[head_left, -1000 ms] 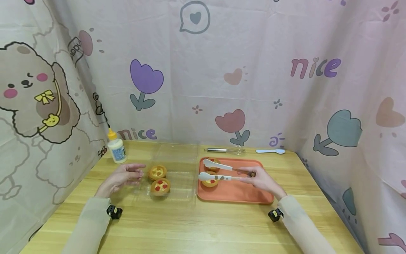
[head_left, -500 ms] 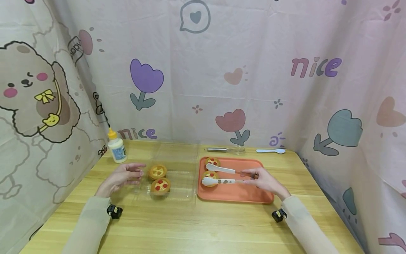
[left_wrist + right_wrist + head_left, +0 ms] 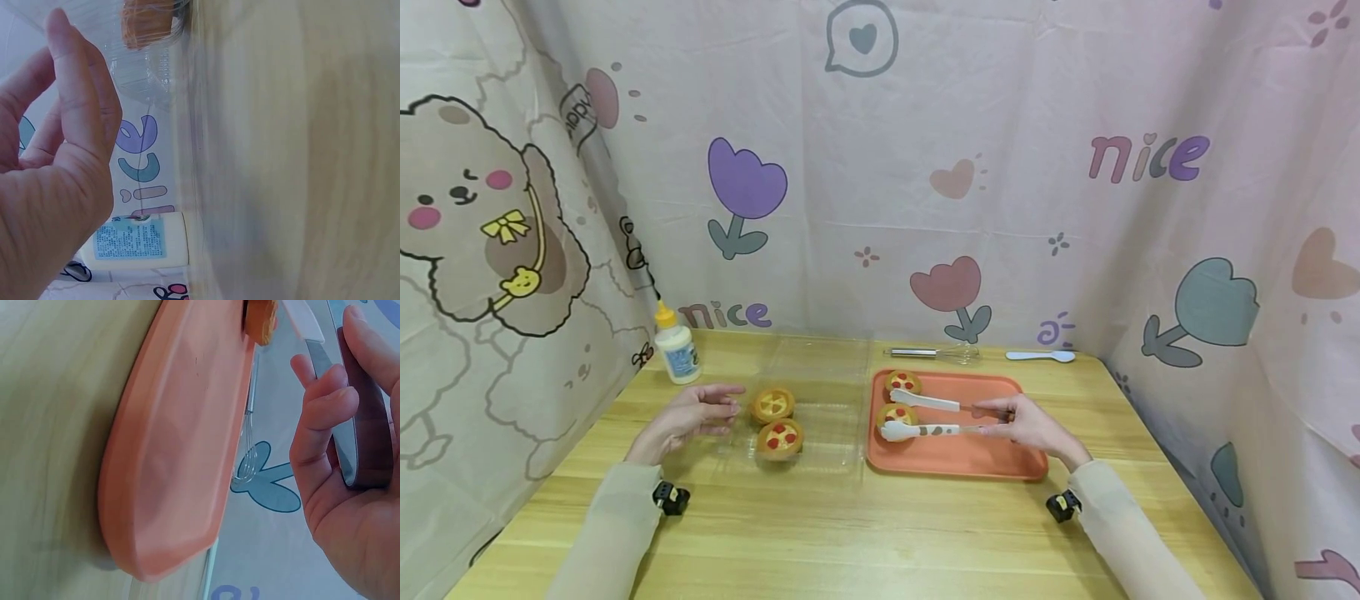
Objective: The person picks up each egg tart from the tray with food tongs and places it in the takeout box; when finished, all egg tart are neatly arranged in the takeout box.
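My right hand (image 3: 1026,429) holds a pair of food tongs (image 3: 925,401) with white tips, its fingers and thumb around the metal arms. The tong arms are spread, reaching over the left part of an orange tray (image 3: 958,460). On that tray lie two tarts, a back tart (image 3: 902,382) and a front tart (image 3: 895,417), each overlapped by a tong tip. My left hand (image 3: 688,417) has relaxed fingers at the left edge of a clear plastic box (image 3: 831,437). Inside the box sit a yellow-topped tart (image 3: 772,406) and a red-dotted tart (image 3: 779,440).
A white bottle with a yellow cap (image 3: 677,350) stands behind my left hand. Along the back edge lie a whisk (image 3: 917,354) and a pale blue spoon (image 3: 1037,357). The box's raised lid (image 3: 820,358) is at the back, before a printed curtain (image 3: 865,167).
My right hand and the tongs have shifted a little to the right and toward me, uncovering more of the back tart. My left hand stays in place.
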`<state>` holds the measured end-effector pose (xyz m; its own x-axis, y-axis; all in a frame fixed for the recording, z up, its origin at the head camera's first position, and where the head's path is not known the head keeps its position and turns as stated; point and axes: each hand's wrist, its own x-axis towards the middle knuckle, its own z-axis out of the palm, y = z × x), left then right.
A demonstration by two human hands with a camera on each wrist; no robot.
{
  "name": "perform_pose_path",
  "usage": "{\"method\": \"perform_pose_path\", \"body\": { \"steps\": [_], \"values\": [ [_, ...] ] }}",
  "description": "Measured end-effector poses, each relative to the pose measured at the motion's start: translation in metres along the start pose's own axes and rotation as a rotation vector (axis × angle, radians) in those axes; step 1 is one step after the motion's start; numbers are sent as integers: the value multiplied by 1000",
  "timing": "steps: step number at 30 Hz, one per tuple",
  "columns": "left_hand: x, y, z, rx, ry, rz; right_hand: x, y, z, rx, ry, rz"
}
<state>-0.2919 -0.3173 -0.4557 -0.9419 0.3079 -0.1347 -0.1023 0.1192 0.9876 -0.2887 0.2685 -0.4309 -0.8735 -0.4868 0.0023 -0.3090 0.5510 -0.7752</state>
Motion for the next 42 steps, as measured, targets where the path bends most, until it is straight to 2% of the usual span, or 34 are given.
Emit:
{"method": "perform_pose_path", "body": {
  "steps": [5, 10, 20, 25, 42],
  "values": [
    [0, -1, -1, 1, -5, 12, -1, -3, 0, -40, -11, -9],
    [0, 0, -1, -1, -6, 14, 2, 10, 2, -74, 10, -38],
    [0, -1, -1, 3, -9, 19, 2, 12, 5, -127, 44, -15],
    [1, 0, 0, -3, -16, 18, 2, 12, 5, -136, 62, 10],
    [1, 0, -1, 4, -19, 17, -1, 11, 10, -138, 81, -19]
  ]
}}
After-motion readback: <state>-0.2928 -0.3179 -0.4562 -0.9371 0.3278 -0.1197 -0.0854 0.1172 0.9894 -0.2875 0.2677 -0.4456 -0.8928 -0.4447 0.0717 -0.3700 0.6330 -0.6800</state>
